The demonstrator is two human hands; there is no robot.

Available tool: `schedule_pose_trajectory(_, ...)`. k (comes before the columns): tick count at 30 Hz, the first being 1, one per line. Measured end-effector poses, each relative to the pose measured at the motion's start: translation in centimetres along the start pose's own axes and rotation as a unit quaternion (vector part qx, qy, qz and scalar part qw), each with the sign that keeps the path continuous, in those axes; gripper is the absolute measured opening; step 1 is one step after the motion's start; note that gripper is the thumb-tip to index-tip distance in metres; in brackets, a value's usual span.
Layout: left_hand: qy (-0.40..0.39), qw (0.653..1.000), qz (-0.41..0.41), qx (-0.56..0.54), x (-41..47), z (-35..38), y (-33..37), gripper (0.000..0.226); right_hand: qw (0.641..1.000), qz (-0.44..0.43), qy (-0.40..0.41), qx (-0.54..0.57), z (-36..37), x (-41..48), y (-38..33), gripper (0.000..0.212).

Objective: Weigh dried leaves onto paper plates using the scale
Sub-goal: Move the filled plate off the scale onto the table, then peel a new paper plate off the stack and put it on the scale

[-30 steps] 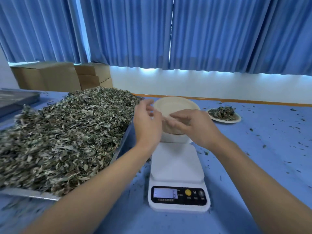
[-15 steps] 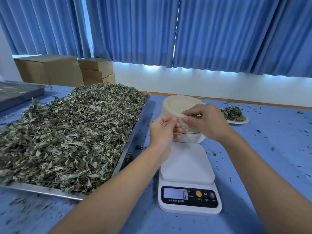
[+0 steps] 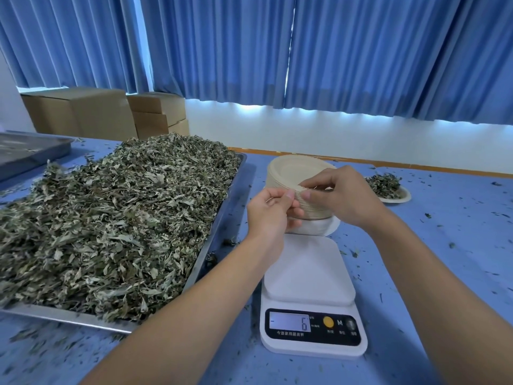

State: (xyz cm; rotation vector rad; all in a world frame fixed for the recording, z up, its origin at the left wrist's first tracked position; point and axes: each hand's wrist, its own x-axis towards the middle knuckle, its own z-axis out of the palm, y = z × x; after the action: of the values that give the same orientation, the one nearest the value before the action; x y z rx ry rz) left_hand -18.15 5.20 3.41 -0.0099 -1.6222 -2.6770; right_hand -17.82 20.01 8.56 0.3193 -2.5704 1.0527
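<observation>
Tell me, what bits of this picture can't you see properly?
All in the head view:
1. Near side of the stack of paper plates: covered by the left hand and right hand, so I cannot tell whether one plate is free.
2. Small labels on the scale: too small to read.
3. Grey tray at far left: cut off by the picture's edge.
4. White thing under the stack: mostly hidden by the hands.

Blue pleated curtains hang across the whole far side, daylight glowing beneath their hems onto a white wall. Brown cardboard boxes stand stacked at the left, behind a blue table.
</observation>
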Motion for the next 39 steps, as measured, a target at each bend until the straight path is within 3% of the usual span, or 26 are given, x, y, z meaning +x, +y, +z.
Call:
schedule_pose_trajectory(7,-0.016,0.998,-0.049,-0.033,0.0,-0.1,0.6,0.006,1.0,0.008,-0.002,0.005,-0.1,-0.2,-0.4,0.018)
schedule_pose_trajectory(13,-0.029,0.996,-0.076,-0.04,0.3,-0.1,1.1,0.022,1.0,0.016,0.021,0.015,0.1,-0.3,-0.5,0.011)
schedule_pose_trajectory(27,0.018,0.999,-0.032,-0.018,0.0,0.2,0.9,0.026,0.994,-0.016,0.075,0.076,-1.1,-1.0,-2.6,0.015)
schedule_pose_trajectory(32,0.049,0.996,0.027,-0.066,-1.3,0.8,2.8,0.055,0.997,-0.037,0.047,0.052,-1.0,-2.6,-3.6,0.014)
schedule_pose_trajectory(39,0.006,0.999,0.042,0.03,-4.4,-1.3,3.0,0.038,0.991,-0.116,0.059,-0.016,-0.2,-7.7,-3.3,0.018)
